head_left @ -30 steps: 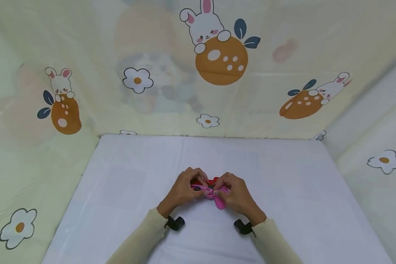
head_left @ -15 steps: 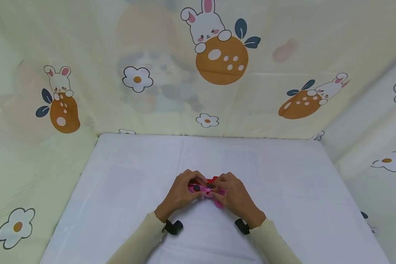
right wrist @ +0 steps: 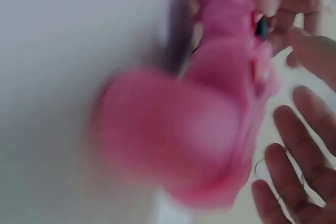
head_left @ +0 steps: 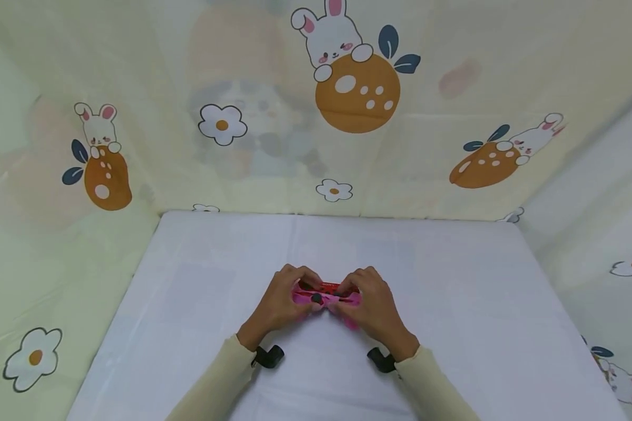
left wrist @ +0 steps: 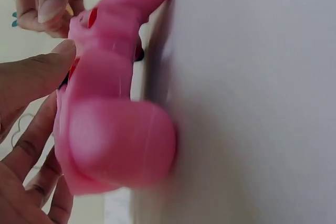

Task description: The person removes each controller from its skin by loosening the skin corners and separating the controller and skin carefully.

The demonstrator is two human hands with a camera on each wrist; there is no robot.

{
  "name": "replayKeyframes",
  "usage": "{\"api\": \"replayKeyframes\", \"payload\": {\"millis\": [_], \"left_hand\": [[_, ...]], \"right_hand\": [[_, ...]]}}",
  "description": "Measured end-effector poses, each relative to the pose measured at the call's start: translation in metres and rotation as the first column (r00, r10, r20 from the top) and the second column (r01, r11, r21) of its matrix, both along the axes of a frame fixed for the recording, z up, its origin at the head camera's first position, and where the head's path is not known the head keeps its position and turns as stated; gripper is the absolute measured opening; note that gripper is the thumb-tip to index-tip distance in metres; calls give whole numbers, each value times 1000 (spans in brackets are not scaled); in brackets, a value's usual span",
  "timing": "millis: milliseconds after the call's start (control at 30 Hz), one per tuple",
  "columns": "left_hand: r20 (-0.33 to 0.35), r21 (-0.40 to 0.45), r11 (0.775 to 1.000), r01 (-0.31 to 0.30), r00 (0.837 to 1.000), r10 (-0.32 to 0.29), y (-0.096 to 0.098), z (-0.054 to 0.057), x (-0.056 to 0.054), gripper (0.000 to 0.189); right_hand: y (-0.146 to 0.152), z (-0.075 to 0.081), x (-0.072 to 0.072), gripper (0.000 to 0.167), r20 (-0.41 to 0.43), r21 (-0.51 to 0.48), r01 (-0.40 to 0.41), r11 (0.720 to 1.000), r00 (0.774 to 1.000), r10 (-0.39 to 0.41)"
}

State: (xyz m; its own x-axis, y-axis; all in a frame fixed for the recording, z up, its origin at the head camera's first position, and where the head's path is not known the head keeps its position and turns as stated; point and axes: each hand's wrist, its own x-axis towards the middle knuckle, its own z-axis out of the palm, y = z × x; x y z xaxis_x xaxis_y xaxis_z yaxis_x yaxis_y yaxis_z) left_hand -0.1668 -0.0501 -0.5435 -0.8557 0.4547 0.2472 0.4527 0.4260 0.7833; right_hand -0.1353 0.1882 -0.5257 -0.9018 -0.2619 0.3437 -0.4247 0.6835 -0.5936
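A red game controller with black thumbsticks lies low over the table's middle, partly inside a pink silicone cover. White lettering shows on its far edge. My left hand holds the cover's left end, thumb at the near edge and fingers over the far side. My right hand holds the right end likewise, thumb close to the left one. In the left wrist view, the cover's rounded grip hangs near the table and bits of red show through its openings. In the right wrist view, the cover is blurred. The hands hide much of the controller.
A white cloth covers the table. Patterned curtains with rabbits and flowers stand behind it and at both sides. Black wrist cameras sit below each hand, such as the left one.
Both hands have drawn slightly apart, stretching the pink cover's opening wider. More of the controller's red far edge, with its lettering, shows between them. The pink grip flap on the right is more hidden.
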Motion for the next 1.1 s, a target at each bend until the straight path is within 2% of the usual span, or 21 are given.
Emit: {"api": "replayKeyframes", "payload": {"millis": [167,333,500,667,833,900,1000,1100], "left_hand": [[8,9,1000,4,1000,-4,-3,-2,-4,42],[49,21,1000,11,999,-12,-3,-3,-6,41],[105,17,1000,-6,994,4,-5,-1,-6,41],[120,21,1000,0,993,-2,-6,-2,-6,41],[129,20,1000,11,992,-13,-6,-2,-6,40],[130,28,1000,12,991,-16,-6,-2,-6,40],[125,40,999,6,992,-11,-5,-3,-8,40],[119,37,999,-10,993,6,-5,-5,-8,41]], "right_hand": [[-18,8,-7,31,156,24,-50,998,987,46],[-25,11,-16,25,254,56,-61,997,966,45],[-26,14,-24,18,354,31,-95,995,932,78],[-26,16,-29,14,422,33,-141,989,900,114],[-28,14,-30,14,446,44,-135,990,889,101],[-29,13,-29,12,463,21,-119,993,881,96],[-29,11,-29,11,506,-65,-85,994,856,107],[-28,8,-29,11,523,-132,-72,989,842,131]]}}
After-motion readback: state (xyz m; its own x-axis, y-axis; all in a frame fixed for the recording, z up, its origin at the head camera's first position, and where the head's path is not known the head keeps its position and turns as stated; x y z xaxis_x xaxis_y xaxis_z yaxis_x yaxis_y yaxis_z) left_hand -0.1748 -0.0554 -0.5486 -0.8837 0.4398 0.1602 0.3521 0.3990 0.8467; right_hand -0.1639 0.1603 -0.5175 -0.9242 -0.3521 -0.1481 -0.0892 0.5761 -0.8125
